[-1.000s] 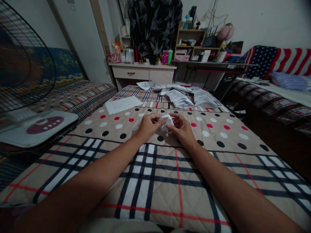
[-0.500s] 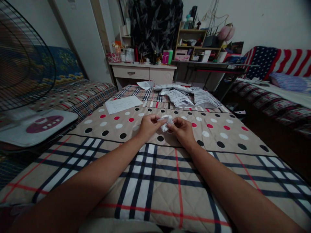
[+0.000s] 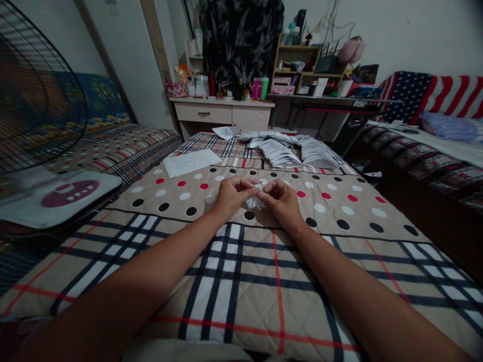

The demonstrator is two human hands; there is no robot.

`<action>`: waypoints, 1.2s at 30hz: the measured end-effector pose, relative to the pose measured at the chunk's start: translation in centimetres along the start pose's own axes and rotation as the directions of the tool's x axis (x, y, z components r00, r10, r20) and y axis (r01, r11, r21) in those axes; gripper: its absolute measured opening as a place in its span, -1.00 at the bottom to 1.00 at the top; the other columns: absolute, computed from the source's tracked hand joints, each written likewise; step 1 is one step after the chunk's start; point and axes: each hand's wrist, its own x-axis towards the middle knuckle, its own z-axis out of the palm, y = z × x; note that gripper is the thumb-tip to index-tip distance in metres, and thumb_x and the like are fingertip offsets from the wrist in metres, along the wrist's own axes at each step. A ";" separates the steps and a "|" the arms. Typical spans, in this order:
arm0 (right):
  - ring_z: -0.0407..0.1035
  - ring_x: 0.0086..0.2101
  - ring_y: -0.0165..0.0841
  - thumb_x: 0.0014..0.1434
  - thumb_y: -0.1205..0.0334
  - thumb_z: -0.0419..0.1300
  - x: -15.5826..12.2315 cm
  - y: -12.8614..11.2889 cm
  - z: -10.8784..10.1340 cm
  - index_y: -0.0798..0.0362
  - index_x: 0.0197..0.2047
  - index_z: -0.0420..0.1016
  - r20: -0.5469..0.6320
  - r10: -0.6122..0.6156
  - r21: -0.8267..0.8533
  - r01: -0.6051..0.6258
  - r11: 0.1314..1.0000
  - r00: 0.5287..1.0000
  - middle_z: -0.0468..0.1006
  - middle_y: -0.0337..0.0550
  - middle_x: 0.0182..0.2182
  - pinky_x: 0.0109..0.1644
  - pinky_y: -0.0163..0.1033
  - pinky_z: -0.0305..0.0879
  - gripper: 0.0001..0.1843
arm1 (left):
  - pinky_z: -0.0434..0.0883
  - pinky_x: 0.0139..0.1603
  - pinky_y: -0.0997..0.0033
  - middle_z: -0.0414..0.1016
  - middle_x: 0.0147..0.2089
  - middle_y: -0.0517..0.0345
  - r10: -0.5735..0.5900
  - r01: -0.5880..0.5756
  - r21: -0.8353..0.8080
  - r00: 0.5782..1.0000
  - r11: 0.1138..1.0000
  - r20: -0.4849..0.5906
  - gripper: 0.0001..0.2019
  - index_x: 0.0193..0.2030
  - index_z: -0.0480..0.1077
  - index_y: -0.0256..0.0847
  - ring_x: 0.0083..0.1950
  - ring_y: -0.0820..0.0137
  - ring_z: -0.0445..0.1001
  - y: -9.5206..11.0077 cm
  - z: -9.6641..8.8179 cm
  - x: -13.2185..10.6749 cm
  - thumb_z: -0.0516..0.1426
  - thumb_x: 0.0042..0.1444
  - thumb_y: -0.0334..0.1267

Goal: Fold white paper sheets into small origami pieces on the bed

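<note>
Between my two hands is a small piece of folded white paper (image 3: 253, 201), held just above the dotted band of the bedspread (image 3: 260, 251). My left hand (image 3: 234, 195) pinches its left side with thumb and fingertips. From the right, my right hand (image 3: 279, 199) grips it too, its thumb and fingers close to those of the left. Fingers cover much of the paper, so its full shape is hidden. Beyond my hands, to the left, lies a flat white sheet with faint writing (image 3: 192, 162). Several folded paper pieces (image 3: 281, 152) stand in rows farther back.
A folded white paper (image 3: 226, 131) lies at the bed's far edge. On the left stands a fan (image 3: 37, 90) with a white base (image 3: 22, 203). A white dresser (image 3: 204, 111) and a cluttered desk (image 3: 332, 98) are at the back. Another bed (image 3: 426, 166) is on the right.
Both hands have drawn slightly closer together. The folded paper has turned or been pressed, its lower part now pointing down below the thumbs, and less of its top shows.
</note>
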 end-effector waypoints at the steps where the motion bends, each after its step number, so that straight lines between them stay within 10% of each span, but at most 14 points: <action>1: 0.30 -0.48 -0.43 -0.12 0.14 0.42 0.0 0.0 0.0 0.03 -0.44 0.34 -0.012 -0.003 0.006 0.003 1.000 1.000 0.41 -0.30 -0.51 -0.40 -0.31 0.23 -0.68 | 0.50 -0.10 0.21 0.63 -0.20 -0.08 -0.006 0.006 -0.006 1.000 1.000 0.007 -0.76 -0.49 0.44 -0.30 -0.18 0.23 0.59 0.0 0.0 0.0 0.38 -0.20 -0.23; 12: 0.32 -0.51 -0.39 -0.07 0.18 0.37 -0.3 -0.5 0.1 0.00 -0.20 0.38 0.002 -0.058 -0.141 0.057 0.988 0.998 0.43 -0.33 -0.54 -0.39 -0.27 0.26 -0.64 | 0.46 -0.30 0.42 0.62 -0.34 0.05 0.022 -0.021 0.285 1.000 0.958 0.001 -0.83 -0.34 0.56 -0.30 -0.33 0.35 0.56 0.3 0.3 -0.1 0.29 -0.06 -0.24; 19: 0.35 -0.46 -0.36 0.03 0.25 0.28 -0.8 -1.2 0.3 0.07 -0.05 0.53 0.180 -0.117 -0.598 0.203 0.775 0.977 0.51 -0.25 -0.50 -0.34 -0.26 0.20 -0.64 | 0.44 -0.22 0.42 0.62 -0.37 0.13 0.114 -0.162 0.527 0.986 0.834 0.122 -0.93 -0.43 0.55 -0.25 -0.31 0.38 0.55 0.4 0.4 -0.6 0.20 0.00 -0.40; 23: 0.35 -0.46 -0.37 0.03 0.29 0.23 -0.7 -1.0 0.7 0.10 -0.10 0.57 0.206 -0.065 -0.458 0.155 0.875 0.976 0.56 -0.21 -0.45 -0.37 -0.28 0.23 -0.68 | 0.43 -0.16 0.39 0.59 -0.37 0.13 0.127 -0.167 0.532 0.986 0.830 0.110 -0.95 -0.40 0.52 -0.24 -0.30 0.39 0.54 0.1 0.5 -0.6 0.21 0.02 -0.36; 28: 0.22 -0.65 -0.44 -0.05 0.16 0.33 -0.2 -0.7 0.3 0.10 -0.10 0.56 -0.033 0.070 -0.176 -0.075 0.982 0.997 0.40 -0.34 -0.64 -0.57 -0.31 0.15 -0.59 | 0.45 -0.29 0.47 0.57 -0.23 0.04 0.007 -0.013 0.203 1.000 0.979 0.029 -0.67 -0.12 0.45 -0.29 -0.28 0.39 0.53 -0.2 0.4 0.0 0.29 -0.04 -0.20; 32: 0.28 -0.66 -0.43 -0.11 0.09 0.36 0.0 -1.0 -0.3 0.07 -0.35 0.51 -0.108 0.161 0.026 -0.159 0.987 0.981 0.46 -0.29 -0.64 -0.58 -0.31 0.22 -0.72 | 0.38 -0.45 0.50 0.55 -0.40 0.09 -0.192 0.177 0.116 0.971 0.977 0.139 -0.65 -0.31 0.50 -0.30 -0.45 0.44 0.47 -0.4 0.2 0.1 0.24 0.01 0.02; 36: 0.31 -0.67 -0.41 -0.08 0.07 0.34 -0.3 -1.4 -0.1 0.04 -0.45 0.44 -0.008 0.199 0.058 -0.199 0.978 0.980 0.46 -0.29 -0.66 -0.61 -0.33 0.22 -0.76 | 0.21 -0.57 0.51 0.40 -0.61 0.22 -0.152 0.135 0.282 0.988 0.950 0.038 -0.71 -0.44 0.50 -0.28 -0.60 0.49 0.31 -0.2 -0.2 0.0 0.22 0.02 -0.05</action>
